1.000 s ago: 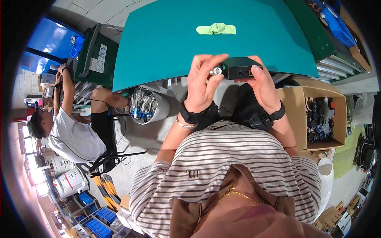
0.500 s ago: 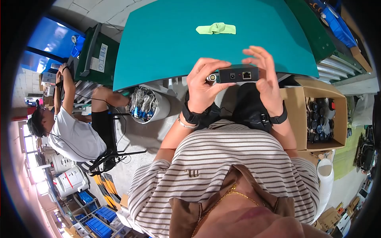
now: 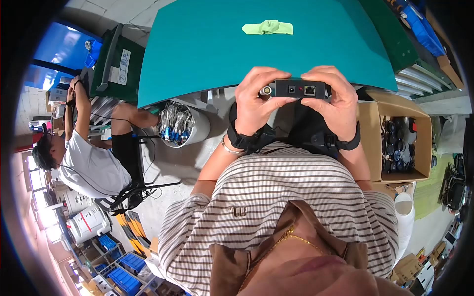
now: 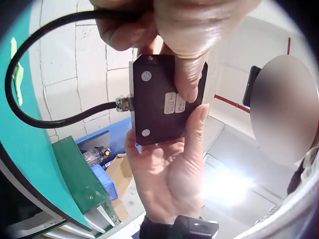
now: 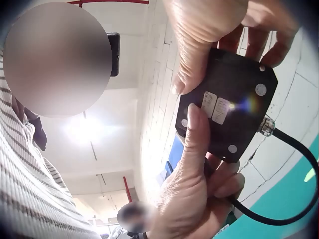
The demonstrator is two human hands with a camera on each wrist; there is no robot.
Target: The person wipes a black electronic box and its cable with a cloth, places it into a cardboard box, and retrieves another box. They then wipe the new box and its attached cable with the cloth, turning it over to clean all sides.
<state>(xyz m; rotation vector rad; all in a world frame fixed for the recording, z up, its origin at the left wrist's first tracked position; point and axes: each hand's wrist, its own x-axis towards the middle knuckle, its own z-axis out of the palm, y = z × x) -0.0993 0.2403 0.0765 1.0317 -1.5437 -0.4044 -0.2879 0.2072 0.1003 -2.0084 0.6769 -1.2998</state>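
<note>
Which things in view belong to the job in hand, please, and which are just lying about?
Apparently the job's:
handheld black box
attached black cable

Apparently lying about:
light green cloth
white bucket of cables
open cardboard box

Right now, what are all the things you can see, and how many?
black port box: one, black, between both hands
cable: one, black, joined to the box
cloth: one, light green, on the tabletop
tabletop: one, teal, ahead
bucket: one, white, left, full of cords
cords: many, grey and blue, in the bucket
cardboard box: one, brown, right
round items: many, dark, inside it
bins: several, blue, lower left
seated person: one, white top, left
far clutter: too small to count
left hand: one, bare, holding the port box
right hand: one, bare, holding it too
</note>
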